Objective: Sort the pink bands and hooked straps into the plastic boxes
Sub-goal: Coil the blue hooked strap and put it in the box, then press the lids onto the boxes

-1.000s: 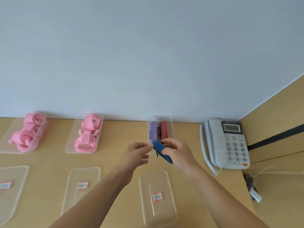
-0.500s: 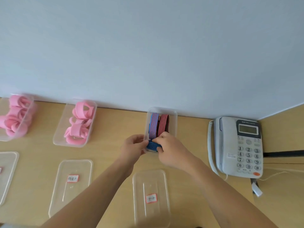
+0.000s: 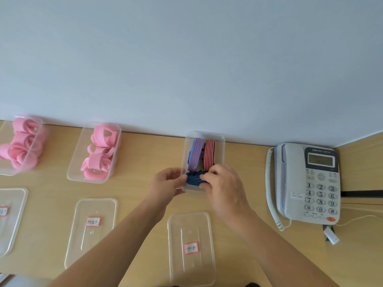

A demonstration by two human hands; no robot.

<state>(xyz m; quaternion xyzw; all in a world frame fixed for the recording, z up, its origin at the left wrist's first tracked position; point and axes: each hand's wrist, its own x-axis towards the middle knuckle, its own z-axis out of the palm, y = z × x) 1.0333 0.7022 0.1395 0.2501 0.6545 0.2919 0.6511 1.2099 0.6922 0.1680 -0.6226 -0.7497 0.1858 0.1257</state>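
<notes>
A clear plastic box (image 3: pixel 220 146) stands against the wall and holds a blue-and-red striped strap (image 3: pixel 195 154) and a red-and-black striped strap (image 3: pixel 209 155), both lying lengthwise. A folded dark blue striped strap (image 3: pixel 193 178) lies crosswise at the box's near end. My left hand (image 3: pixel 166 183) pinches its left end at the box's near left corner. My right hand (image 3: pixel 222 186) grips its right end from above. Two other clear boxes, one at the far left (image 3: pixel 39 129) and one in the middle (image 3: pixel 83 141), hold pink bands (image 3: pixel 101 154).
Three clear lids with red-edged labels lie on the wooden desk in front: one (image 3: pixel 190 245) under my arms, one (image 3: pixel 93 226) to its left, one (image 3: pixel 10 216) at the left edge. A white desk telephone (image 3: pixel 310 183) sits at the right, by a side panel.
Both hands carried the dark blue strap from above the desk forward into the near end of the strap box. The view shifted to the right.
</notes>
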